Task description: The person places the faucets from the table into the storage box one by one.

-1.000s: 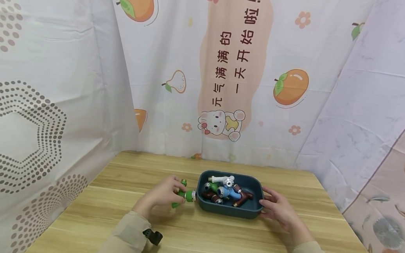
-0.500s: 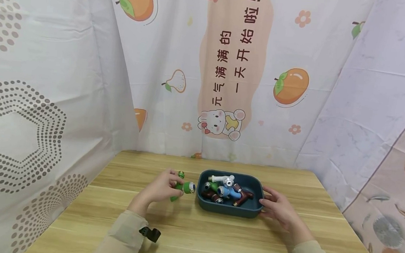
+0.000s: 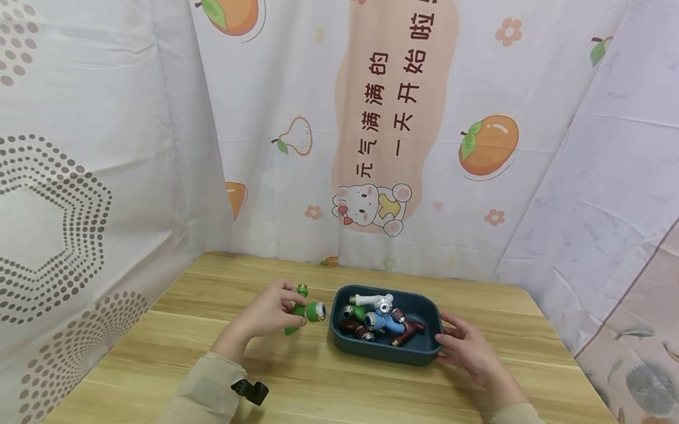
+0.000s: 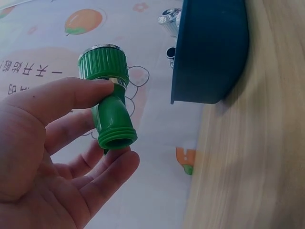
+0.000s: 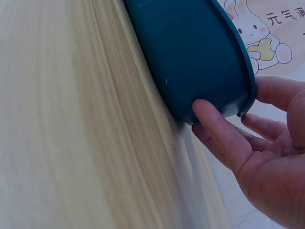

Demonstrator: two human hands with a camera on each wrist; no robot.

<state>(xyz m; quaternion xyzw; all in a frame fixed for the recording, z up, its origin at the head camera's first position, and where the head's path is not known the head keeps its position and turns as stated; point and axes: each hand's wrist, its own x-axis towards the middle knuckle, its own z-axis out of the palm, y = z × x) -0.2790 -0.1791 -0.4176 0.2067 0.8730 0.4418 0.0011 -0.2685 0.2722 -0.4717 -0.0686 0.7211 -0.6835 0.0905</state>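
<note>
My left hand (image 3: pixel 267 312) holds a green tap (image 3: pixel 315 311) just left of a dark blue bin (image 3: pixel 385 353). The left wrist view shows the tap's ribbed knob (image 4: pixel 104 64) with a chrome rim, and its threaded open spout (image 4: pixel 116 138) pointing down. The thumb and fingers pinch the tap's neck, clear of the table. At the bin's right end, my right hand (image 3: pixel 468 352) grips the outer wall and rim, with the fingers spread round the end. In the bin lie several taps: white (image 3: pixel 374 301), blue (image 3: pixel 391 324), green and dark brown (image 3: pixel 408 334).
The bin stands on a wood-grain table (image 3: pixel 326 401) near its back edge. Behind hangs a white printed curtain (image 3: pixel 294 189), with more patterned cloth at the left (image 3: pixel 142 159) and right (image 3: pixel 587 223).
My left hand has moved slightly left and away from me with the green tap, raising it and widening the gap to the bin. The right hand and the bin have stayed still.
</note>
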